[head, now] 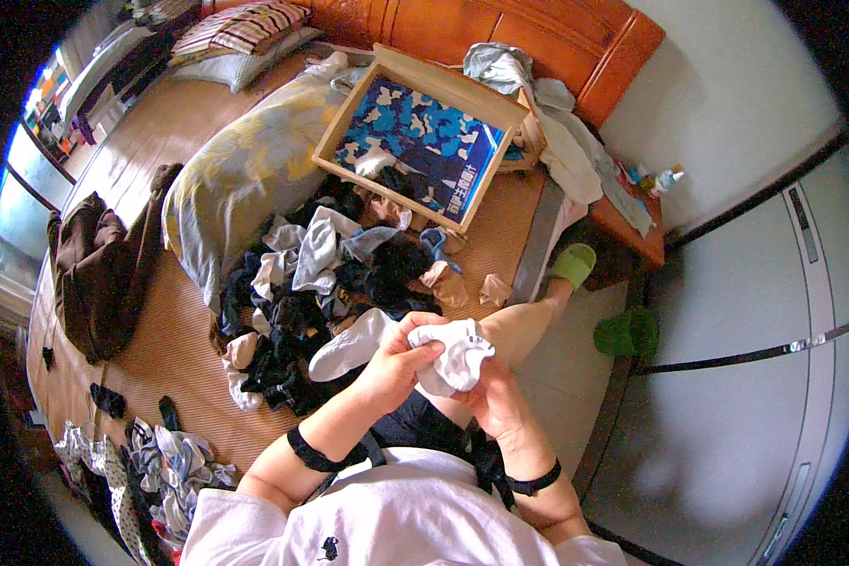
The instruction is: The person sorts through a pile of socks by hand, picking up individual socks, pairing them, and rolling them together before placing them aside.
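Note:
A white sock [458, 357], bunched up, is held in front of my body between my two hands. My left hand [412, 345] pinches its near side with thumb and fingers. My right hand [497, 402] grips the sock from the right and below, its fingertips partly hidden by the fabric. Another stretch of white sock [350, 348] shows beyond my left wrist; whether it joins the held one, I cannot tell. Just past my hands a heap of black, grey, white and beige socks [318, 258] covers part of the woven bed mat [198, 339].
A wooden drawer [516, 134] with a blue camouflage-patterned lining holds a few socks. Left lie a grey-yellow quilt [247, 170], brown garment [102, 283] and second sock pile [173, 460]. At right stand a nightstand [644, 237] with bottles and a grey cabinet [736, 297]; green slippers [626, 332] are below.

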### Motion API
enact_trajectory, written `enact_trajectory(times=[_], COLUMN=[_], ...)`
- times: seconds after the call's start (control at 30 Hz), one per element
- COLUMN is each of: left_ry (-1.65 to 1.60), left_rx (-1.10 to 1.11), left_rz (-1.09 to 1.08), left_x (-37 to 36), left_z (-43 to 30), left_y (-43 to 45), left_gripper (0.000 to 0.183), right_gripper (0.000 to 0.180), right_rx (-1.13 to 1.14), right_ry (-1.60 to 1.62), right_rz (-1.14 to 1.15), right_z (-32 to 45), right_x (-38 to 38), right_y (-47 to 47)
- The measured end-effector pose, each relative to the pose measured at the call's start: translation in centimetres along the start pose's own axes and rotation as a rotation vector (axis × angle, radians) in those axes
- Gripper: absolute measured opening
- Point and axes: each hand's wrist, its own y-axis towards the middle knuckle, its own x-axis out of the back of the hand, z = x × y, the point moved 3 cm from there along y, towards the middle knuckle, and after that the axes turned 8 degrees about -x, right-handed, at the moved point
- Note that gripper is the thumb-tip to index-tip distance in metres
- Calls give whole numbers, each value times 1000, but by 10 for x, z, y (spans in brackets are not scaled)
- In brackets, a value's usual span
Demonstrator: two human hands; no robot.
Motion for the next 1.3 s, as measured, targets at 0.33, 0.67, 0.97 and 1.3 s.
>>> enact_trajectory(times=[0.33,0.67,0.97,1.3], left_ry=[515,176,532,1147], left_rx=[-111,99,-233,-721], left_rz=[214,21,-127,-142], left_x=[-16,4,-9,-8], left_z=[-8,-1,10,-13], left_y=[-9,1,8,-15], left_gripper=[39,28,14,25], right_gripper=[45,21,15,16], right_rx=[474,333,394,352], right_ry=[-754,-426,-459,-371], right_rz=[-308,-186,-97,-157], right_z=[2,16,17,16], right_x=[24,10,-36,-31], right_y=[11,11,-13,6])
